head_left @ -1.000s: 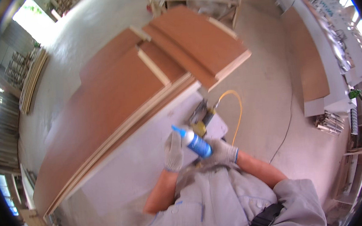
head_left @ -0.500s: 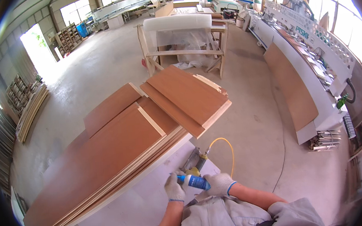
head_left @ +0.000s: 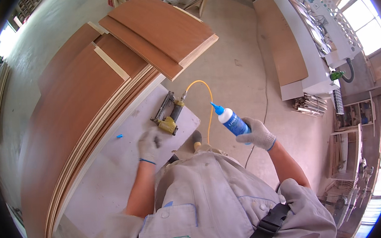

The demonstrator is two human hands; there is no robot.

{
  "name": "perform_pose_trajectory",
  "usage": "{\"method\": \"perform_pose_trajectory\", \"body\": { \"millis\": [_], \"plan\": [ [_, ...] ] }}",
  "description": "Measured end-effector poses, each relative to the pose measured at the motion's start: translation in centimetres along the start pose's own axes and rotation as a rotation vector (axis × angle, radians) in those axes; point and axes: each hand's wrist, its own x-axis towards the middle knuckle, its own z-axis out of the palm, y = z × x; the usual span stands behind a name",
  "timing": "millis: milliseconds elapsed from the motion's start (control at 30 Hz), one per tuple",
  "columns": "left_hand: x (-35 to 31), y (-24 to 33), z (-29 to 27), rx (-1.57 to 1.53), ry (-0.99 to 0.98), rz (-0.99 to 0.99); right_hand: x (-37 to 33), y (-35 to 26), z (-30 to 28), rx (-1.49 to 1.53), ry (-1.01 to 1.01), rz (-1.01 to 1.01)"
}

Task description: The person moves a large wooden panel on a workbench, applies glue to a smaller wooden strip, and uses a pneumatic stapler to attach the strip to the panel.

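Note:
My right hand (head_left: pixel 259 133), in a pale knit glove, grips a white squeeze bottle (head_left: pixel 235 123) with a blue label. The bottle leans to the upper left, its pointed blue nozzle bare at the top. Over the pale tabletop (head_left: pixel 114 169) is my gloved left hand (head_left: pixel 148 144), smeared by motion, so its fingers cannot be read. A small blue cap (head_left: pixel 120 136) lies on that surface, left of the left hand and apart from it. Just beyond the same hand rests a yellow and black air nailer (head_left: pixel 170 116), joined to a yellow hose (head_left: pixel 211 97).
Stacked reddish-brown panels (head_left: pixel 76 87) with pale edge strips fill the left side. More panels (head_left: pixel 161 27) jut past the stack's far end. On the right stands a long white machine (head_left: pixel 308 47), with a brown board (head_left: pixel 280 40) leaning on it. A dark cable (head_left: pixel 265 86) crosses the floor.
My hands have parted: the right has carried the bottle rightward, the left has moved left over the tabletop. The nozzle now shows, and a blue cap lies on the tabletop. My view has tilted downward.

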Motion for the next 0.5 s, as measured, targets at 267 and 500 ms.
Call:
{"method": "perform_pose_trajectory", "body": {
  "millis": [267, 500],
  "plan": [
    [-13.1, 12.3, 16.2, 0.406, -0.540, 0.781, -0.3, -3.0, 4.1, 0.153, -0.164, -0.336],
    [-13.7, 14.7, 16.2, 0.589, -0.473, 1.028, 1.6, -4.1, 4.1, 0.143, -0.145, -0.490]
  ]
}}
